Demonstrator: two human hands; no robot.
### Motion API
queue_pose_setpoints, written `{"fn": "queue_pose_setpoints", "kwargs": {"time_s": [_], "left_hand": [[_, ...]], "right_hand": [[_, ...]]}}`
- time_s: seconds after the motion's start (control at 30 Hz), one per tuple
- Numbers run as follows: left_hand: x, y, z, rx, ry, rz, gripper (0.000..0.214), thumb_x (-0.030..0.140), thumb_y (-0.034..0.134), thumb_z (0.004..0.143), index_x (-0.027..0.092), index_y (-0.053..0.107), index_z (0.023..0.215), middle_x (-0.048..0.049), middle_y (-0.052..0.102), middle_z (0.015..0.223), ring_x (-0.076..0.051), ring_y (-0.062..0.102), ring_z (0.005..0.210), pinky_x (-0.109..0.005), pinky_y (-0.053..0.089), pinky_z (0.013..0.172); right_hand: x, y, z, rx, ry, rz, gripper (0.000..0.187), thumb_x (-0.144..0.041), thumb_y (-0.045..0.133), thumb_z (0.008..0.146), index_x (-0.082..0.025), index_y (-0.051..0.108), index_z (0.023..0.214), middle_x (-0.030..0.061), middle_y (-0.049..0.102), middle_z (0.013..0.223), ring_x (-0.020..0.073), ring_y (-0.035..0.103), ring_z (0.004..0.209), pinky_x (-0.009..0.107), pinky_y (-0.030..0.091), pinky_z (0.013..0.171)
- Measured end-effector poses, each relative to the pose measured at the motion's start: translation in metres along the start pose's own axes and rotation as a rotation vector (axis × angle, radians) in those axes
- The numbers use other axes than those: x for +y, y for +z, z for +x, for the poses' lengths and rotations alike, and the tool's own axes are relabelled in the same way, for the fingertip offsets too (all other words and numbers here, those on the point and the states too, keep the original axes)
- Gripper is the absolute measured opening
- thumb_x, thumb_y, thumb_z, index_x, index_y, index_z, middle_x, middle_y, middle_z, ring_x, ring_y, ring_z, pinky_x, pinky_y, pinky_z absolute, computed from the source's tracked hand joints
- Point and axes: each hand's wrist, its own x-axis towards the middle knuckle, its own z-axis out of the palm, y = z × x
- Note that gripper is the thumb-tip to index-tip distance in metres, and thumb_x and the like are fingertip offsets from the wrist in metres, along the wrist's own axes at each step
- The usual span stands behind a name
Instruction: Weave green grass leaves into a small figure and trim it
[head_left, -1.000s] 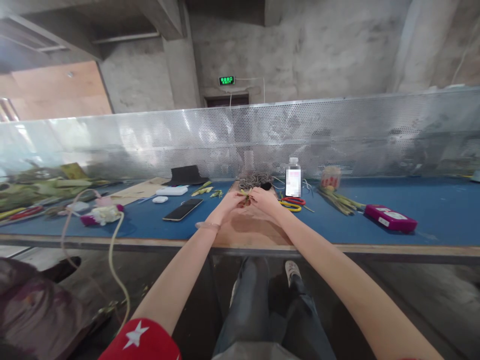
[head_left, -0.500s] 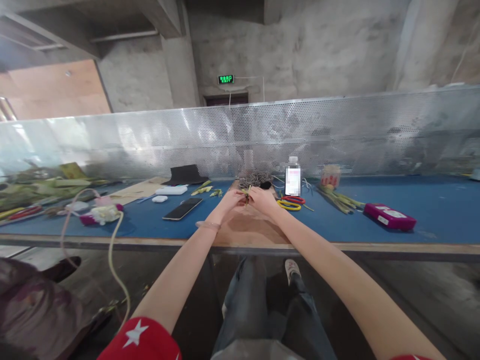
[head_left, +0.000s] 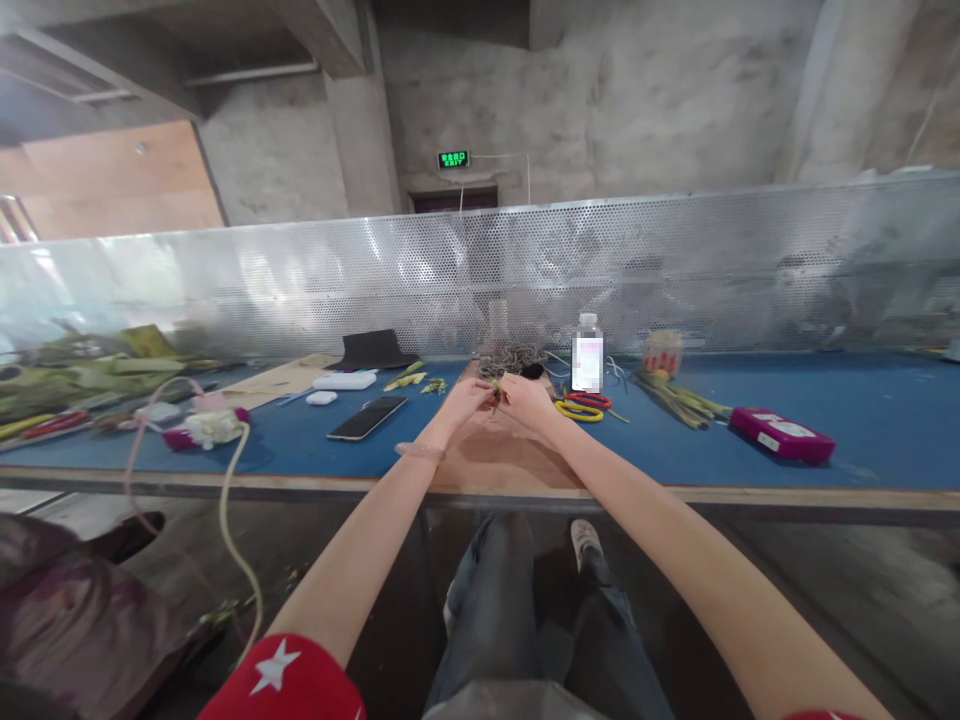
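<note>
My left hand (head_left: 463,400) and my right hand (head_left: 525,400) meet over a brown board (head_left: 495,455) on the blue table (head_left: 862,440). Both pinch a small yellow-green plant piece (head_left: 495,396) held between their fingertips. A tangle of grey cord (head_left: 510,358) lies just behind the hands. Red and yellow scissors (head_left: 581,405) lie to the right of my right hand.
A black phone (head_left: 366,417), white case (head_left: 343,381) and earbud case (head_left: 320,398) lie left. A clear bottle (head_left: 586,352), a cup (head_left: 661,352), green stems (head_left: 679,400) and a magenta box (head_left: 780,435) sit right. A perforated metal screen (head_left: 675,270) backs the table. Flowers (head_left: 206,428) and a hose (head_left: 229,520) are far left.
The hands have stayed together over the board, with only small finger shifts on the plant piece. The view has barely moved.
</note>
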Motion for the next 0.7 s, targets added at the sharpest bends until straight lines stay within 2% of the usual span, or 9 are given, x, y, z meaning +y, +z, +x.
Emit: {"fn": "queue_pose_setpoints", "kwargs": {"time_s": [0.17,0.43,0.7], "left_hand": [[-0.0016,0.0009,0.0010,0.015,0.057,0.075,0.018,0.024,0.059,0.070,0.011,0.051,0.080,-0.0034,0.063,0.065,-0.011,0.061,0.061,-0.027,0.050,0.065],[0.0072,0.0054,-0.0057,0.046,0.058,0.132,0.014,0.022,0.056,0.073,0.011,0.050,0.079,-0.0035,0.062,0.063,-0.012,0.060,0.059,-0.027,0.051,0.061],[0.0000,0.0041,0.0009,0.072,0.097,0.201,0.014,0.022,0.057,0.071,0.012,0.052,0.078,-0.0032,0.061,0.063,-0.012,0.060,0.058,-0.026,0.051,0.059]], "right_hand": [[0.0005,0.0011,0.0006,0.008,0.031,0.027,0.012,-0.024,0.046,0.078,-0.015,0.054,0.076,0.0062,0.058,0.080,0.0136,0.052,0.072,0.021,0.033,0.059],[-0.0005,0.0032,0.0017,0.007,0.054,0.048,0.013,-0.027,0.049,0.076,-0.015,0.054,0.073,0.0054,0.058,0.077,0.0138,0.053,0.068,0.022,0.032,0.057],[0.0016,0.0056,0.0025,0.012,0.058,0.067,0.013,-0.027,0.052,0.075,-0.015,0.054,0.071,0.0042,0.058,0.075,0.0133,0.053,0.068,0.022,0.032,0.058]]}}
